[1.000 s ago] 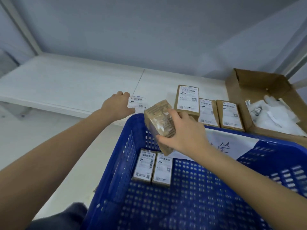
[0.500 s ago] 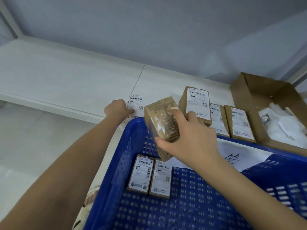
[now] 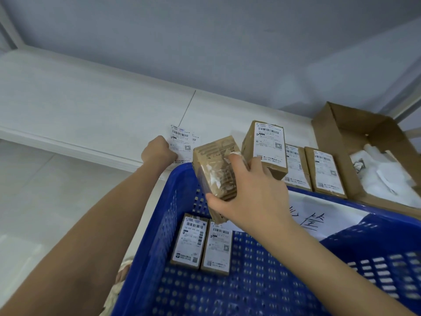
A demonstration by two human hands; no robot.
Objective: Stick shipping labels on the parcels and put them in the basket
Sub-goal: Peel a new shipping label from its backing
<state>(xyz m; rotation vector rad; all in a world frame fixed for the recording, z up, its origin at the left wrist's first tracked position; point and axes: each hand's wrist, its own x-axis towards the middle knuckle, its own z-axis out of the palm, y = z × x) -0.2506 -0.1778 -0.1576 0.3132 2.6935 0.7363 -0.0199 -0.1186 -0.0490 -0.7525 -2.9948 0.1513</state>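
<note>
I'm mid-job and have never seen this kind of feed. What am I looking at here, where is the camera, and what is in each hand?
There is no machine: one camera worn on a person's head looks down at their two bare hands. The right hand holds an unlabelled brown parcel above the blue basket. The left hand is closed on a loose shipping label lying on the white shelf. Two labelled parcels lie flat in the basket. Three more labelled parcels sit on the shelf behind it, beside an open cardboard box with white packing inside.
</note>
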